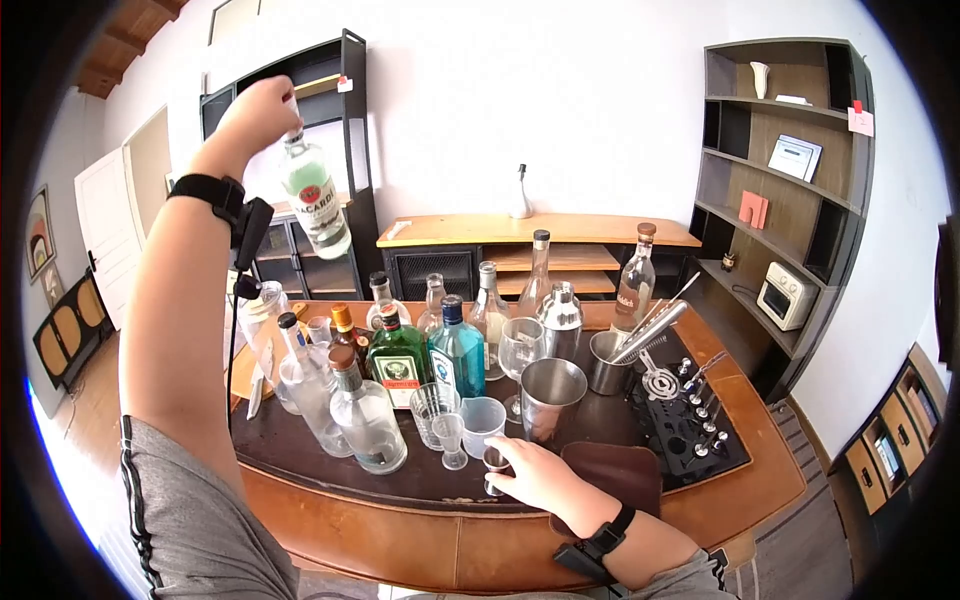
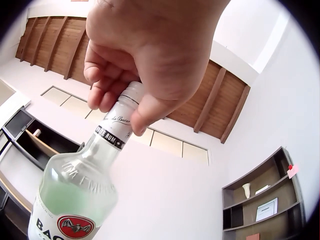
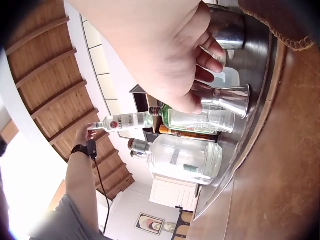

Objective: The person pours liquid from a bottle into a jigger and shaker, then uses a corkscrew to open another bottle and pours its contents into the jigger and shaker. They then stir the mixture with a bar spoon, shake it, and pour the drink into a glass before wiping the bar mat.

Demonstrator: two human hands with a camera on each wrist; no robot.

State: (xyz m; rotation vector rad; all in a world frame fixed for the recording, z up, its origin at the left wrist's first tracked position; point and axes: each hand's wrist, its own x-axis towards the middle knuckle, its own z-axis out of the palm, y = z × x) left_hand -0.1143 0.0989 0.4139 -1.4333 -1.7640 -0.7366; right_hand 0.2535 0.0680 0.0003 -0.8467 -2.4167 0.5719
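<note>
High at the upper left of the head view, the left hand point(image 1: 262, 112) grips the neck of a Bacardi bottle point(image 1: 317, 205), which hangs slightly tilted above the table. In the left wrist view, fingers and thumb of the left hand point(image 2: 145, 55) pinch the white neck of the bottle point(image 2: 75, 192), just under its top. Near the table's front edge, the right hand point(image 1: 540, 478) holds a small metal jigger point(image 1: 493, 470). The right wrist view shows the jigger point(image 3: 232, 99) upright on the dark surface, its upper part between thumb and fingers of the right hand point(image 3: 170, 55).
Several bottles stand left and centre, among them a green bottle point(image 1: 397, 362) and a blue one point(image 1: 457, 350). Near the right hand are a plastic measuring cup point(image 1: 483, 428), a small glass point(image 1: 450, 442) and a metal shaker tin point(image 1: 552, 400). Bar tools lie on a black mat point(image 1: 690, 440) at right.
</note>
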